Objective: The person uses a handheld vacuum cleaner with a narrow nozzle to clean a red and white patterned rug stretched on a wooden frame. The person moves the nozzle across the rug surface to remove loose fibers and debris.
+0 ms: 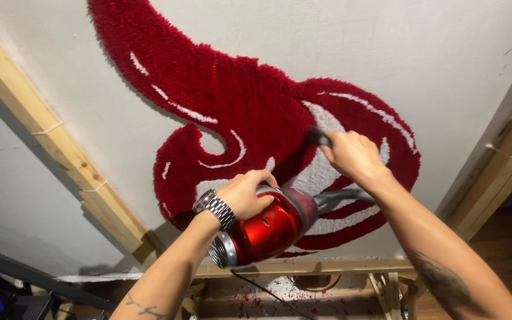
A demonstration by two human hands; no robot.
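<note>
A: Item, step in hand?
B: Vacuuming tufted red rug (250, 106) on frame; left hand (245, 193) wrapped over red vacuum (265, 228), right hand (351, 153) clenched round nozzle (319, 137).
A: Next requirement?
B: Probably steady nozzle contact, sweeping unvisited pile.

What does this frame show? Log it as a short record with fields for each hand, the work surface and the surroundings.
Left hand: left hand, metal wristwatch on the wrist, grips the glossy red handheld vacuum cleaner from above.
Right hand: right hand holds the vacuum's dark nozzle against the rug.
Work surface: red and white tufted rug on white backing cloth stretched in a wooden frame.
Surroundings: red yarn scraps on the floor below; black cord hangs from the vacuum.
</note>
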